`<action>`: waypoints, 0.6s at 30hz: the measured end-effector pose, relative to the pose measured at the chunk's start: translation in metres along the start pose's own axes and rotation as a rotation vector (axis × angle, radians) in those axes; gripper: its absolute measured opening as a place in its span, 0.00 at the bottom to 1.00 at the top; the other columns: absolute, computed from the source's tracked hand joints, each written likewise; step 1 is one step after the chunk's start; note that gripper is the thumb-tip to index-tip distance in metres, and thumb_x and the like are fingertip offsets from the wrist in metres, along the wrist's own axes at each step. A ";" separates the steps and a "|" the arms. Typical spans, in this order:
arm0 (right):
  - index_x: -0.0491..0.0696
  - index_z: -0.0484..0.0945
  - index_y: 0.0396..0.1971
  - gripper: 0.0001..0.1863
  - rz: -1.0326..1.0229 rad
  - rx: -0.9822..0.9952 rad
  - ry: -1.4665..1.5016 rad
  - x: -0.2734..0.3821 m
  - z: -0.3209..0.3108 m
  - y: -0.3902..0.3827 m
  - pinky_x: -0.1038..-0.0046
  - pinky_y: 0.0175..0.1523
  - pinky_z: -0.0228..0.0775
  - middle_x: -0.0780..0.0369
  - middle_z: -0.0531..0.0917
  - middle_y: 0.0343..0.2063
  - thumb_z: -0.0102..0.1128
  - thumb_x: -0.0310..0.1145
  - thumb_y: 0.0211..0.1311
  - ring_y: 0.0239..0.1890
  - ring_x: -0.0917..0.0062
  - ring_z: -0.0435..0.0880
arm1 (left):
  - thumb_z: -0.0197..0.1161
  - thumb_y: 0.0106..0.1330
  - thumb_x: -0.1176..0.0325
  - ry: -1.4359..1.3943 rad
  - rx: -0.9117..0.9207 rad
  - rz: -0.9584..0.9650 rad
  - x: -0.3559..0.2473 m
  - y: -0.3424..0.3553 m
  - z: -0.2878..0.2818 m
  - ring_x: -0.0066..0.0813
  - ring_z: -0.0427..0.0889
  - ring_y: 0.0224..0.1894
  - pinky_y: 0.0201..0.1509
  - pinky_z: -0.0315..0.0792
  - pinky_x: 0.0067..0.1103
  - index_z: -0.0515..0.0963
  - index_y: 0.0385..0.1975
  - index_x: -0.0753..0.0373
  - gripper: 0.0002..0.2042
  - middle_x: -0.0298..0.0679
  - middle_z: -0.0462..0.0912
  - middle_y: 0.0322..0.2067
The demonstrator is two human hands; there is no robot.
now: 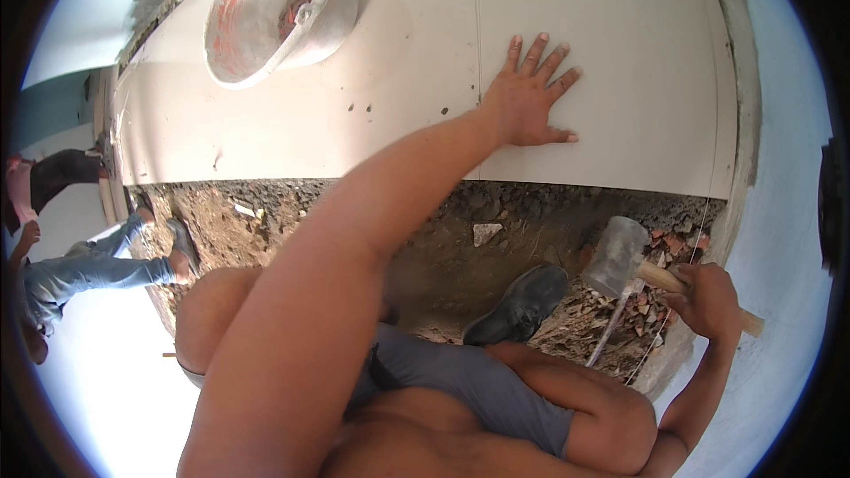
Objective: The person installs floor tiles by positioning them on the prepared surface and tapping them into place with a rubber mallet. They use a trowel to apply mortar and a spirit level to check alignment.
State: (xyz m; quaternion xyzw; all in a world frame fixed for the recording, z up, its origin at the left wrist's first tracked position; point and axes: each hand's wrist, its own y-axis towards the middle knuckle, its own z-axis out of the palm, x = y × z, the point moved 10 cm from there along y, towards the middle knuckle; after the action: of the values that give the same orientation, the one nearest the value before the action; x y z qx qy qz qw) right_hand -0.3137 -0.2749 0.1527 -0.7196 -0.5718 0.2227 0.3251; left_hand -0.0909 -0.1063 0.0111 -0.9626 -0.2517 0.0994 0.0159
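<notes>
1. Surroundings: pale floor tiles end at a strip of broken soil; a light blue wall bounds the right side; another person in jeans is at the far left, well apart from the work.
2. Left hand: palm down on the right tile, beside the joint; fingers spread and grasping nothing; a mallet blow close to them could bruise, the cause being poor aim.
3. Right hand: fingers wrapped around the wooden handle of a mallet; the grey head hangs over rubble, just off the tile's front edge; a hard or off-centre strike at that edge could chip or crack it.
4. Front edge: it borders loose soil; if support beneath is uneven, which cannot be seen, pressure there could tip the tile and leave a step at the joint.
5. String: runs near the right hand; a low swing could snag it and spoil the line.
6. Bucket: stands on the left tile, reddish fragments inside; its weight could disturb a tile not yet firm.
7. Dark specks: lie on the tile surface; grit under the mallet could scratch it.
</notes>
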 end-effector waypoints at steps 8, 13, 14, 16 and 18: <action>0.39 0.75 0.46 0.23 -0.128 -0.404 0.891 -0.014 -0.014 -0.041 0.74 0.34 0.71 0.62 0.80 0.28 0.71 0.30 0.51 0.30 0.78 0.79 | 0.82 0.33 0.41 0.146 0.480 0.137 0.029 -0.033 -0.018 0.54 0.34 0.76 0.75 0.39 0.51 0.41 0.75 0.54 0.69 0.48 0.35 0.75; 0.42 0.75 0.41 0.11 0.192 -0.316 1.086 -0.032 0.059 -0.012 0.79 0.27 0.65 0.68 0.77 0.25 0.63 0.28 0.60 0.24 0.84 0.74 | 0.81 0.30 0.37 0.363 0.566 0.069 -0.003 -0.030 -0.013 0.67 0.36 0.74 0.72 0.45 0.55 0.38 0.73 0.68 0.74 0.62 0.34 0.73; 0.42 0.75 0.40 0.10 0.221 -0.221 1.134 -0.023 0.073 -0.008 0.80 0.27 0.64 0.68 0.77 0.25 0.62 0.29 0.61 0.23 0.85 0.73 | 0.80 0.29 0.36 0.426 0.592 0.067 -0.006 -0.031 -0.012 0.70 0.37 0.73 0.71 0.46 0.56 0.37 0.73 0.71 0.75 0.65 0.34 0.72; 0.41 0.76 0.41 0.11 0.209 -0.196 1.179 -0.018 0.092 -0.001 0.79 0.26 0.62 0.69 0.75 0.23 0.62 0.29 0.61 0.22 0.86 0.70 | 0.80 0.29 0.36 0.471 0.645 0.077 -0.008 -0.037 -0.013 0.71 0.38 0.73 0.71 0.47 0.55 0.37 0.72 0.73 0.76 0.67 0.34 0.72; 0.41 0.76 0.41 0.11 0.156 -0.253 1.182 -0.021 0.105 0.001 0.78 0.24 0.58 0.70 0.73 0.21 0.62 0.29 0.61 0.20 0.86 0.67 | 0.81 0.29 0.36 0.484 0.676 0.074 -0.017 -0.039 -0.013 0.71 0.39 0.73 0.72 0.48 0.54 0.37 0.72 0.74 0.76 0.68 0.34 0.72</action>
State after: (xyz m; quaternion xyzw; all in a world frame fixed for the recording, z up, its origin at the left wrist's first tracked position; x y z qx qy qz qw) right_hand -0.3907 -0.2727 0.0781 -0.7943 -0.2621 -0.2607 0.4821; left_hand -0.1215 -0.0797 0.0300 -0.9072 -0.1593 -0.0523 0.3859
